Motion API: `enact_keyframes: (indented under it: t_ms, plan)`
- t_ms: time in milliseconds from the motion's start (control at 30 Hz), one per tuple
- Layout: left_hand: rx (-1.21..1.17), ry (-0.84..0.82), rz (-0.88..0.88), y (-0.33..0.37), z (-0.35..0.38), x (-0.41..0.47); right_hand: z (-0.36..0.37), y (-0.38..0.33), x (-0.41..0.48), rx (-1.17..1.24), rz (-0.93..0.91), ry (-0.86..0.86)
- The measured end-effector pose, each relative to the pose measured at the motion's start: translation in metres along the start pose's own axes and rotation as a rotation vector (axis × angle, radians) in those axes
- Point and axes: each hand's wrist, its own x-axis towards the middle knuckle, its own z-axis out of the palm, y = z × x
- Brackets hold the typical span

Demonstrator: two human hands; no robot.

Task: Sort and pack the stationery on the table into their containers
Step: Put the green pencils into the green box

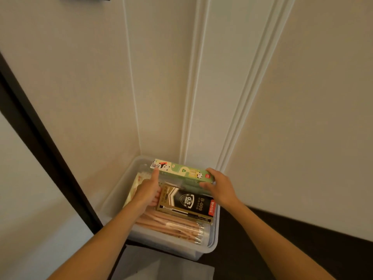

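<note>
1. Green card with a panda print: the panda box (181, 171) spans both hands. Its long axis runs from the left hand (148, 191) to the right hand (219, 186), over the far side of the clear bin (214, 245).
2. The right hand pinches 1 end, thumb under and fingers over. The left thumb presses the other end (whether its curled fingers hold anything, I cannot tell).
3. Just nearer than both hands lie the black pen box (189, 203) and the pencil bundle (173, 223), so I judge that only a narrow slot is left below.

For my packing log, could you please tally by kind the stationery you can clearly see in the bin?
Boxes: 2 (green box, black pen box)
Pencil bundles: 1
Cream packs: 1
Total: 4
</note>
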Motion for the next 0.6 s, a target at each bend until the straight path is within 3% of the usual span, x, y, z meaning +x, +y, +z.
enact_keyframes:
  t_ms: [167, 333, 433, 500, 600]
  plan:
    - [0.103, -0.022, 0.067, -0.004, -0.003, 0.001, -0.001, 0.000, -0.005, 0.100, 0.005, -0.012]
    - [0.384, 0.229, 0.152, -0.015, -0.028, 0.010, 0.007, -0.006, -0.008, 0.182, 0.055, 0.020]
    - [0.611, 0.112, 0.135, -0.027, -0.028, 0.009, 0.005, -0.008, -0.006, 0.225, 0.087, 0.065]
    - [0.629, 0.126, 0.205, -0.031, -0.020, 0.006, 0.001, -0.004, -0.006, 0.219, 0.093, 0.084]
    - [0.467, 0.284, 0.413, -0.017, -0.001, -0.003, -0.008, 0.006, -0.009, 0.221, 0.102, 0.103]
